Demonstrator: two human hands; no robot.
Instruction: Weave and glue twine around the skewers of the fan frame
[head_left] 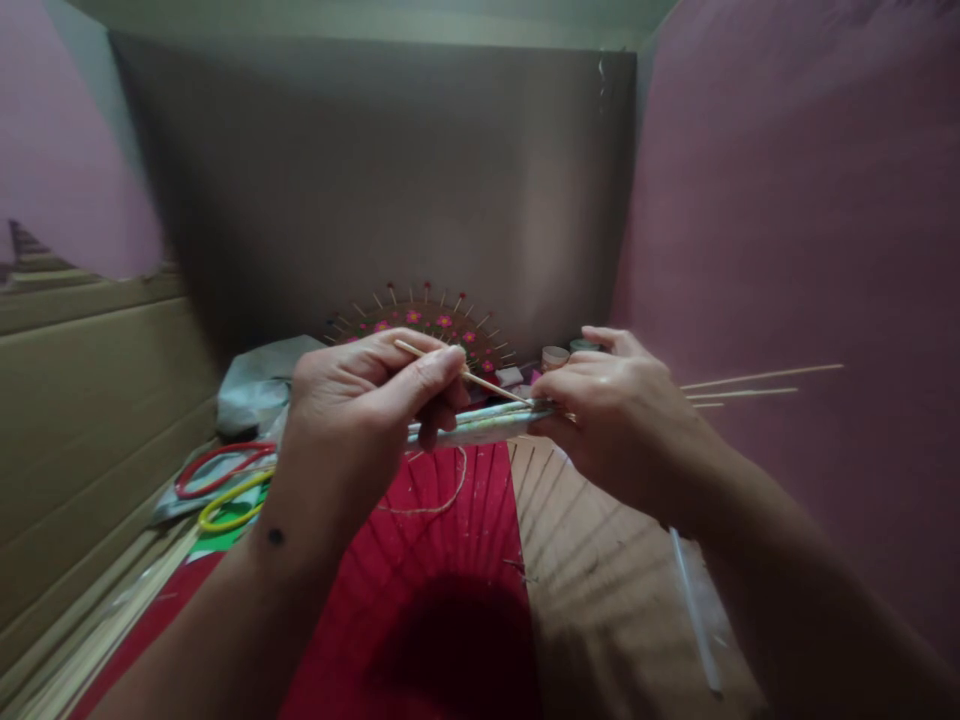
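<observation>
My left hand (pixel 375 390) pinches a thin wooden stick (pixel 495 387) between thumb and fingers, its tip slanting down to the right. That tip meets a pale roll that looks like wrapped paper (pixel 480 425), held level between both hands. My right hand (pixel 607 400) is closed around the right end of the roll. Several thin sticks (pixel 757 392) stick out to the right behind that hand. A loop of string (pixel 461 490) hangs below the roll, over the red surface. My left fingers' contact with the roll is partly hidden.
Behind my hands stands a half-round piece with pink flowers and sticks (pixel 442 320). To the left lie red-handled (pixel 187 475) and yellow-handled (pixel 210 515) loops, a plastic bag (pixel 255 385) and long pale strips (pixel 127 620). A translucent stick (pixel 696 615) lies at right on brown board (pixel 600 580).
</observation>
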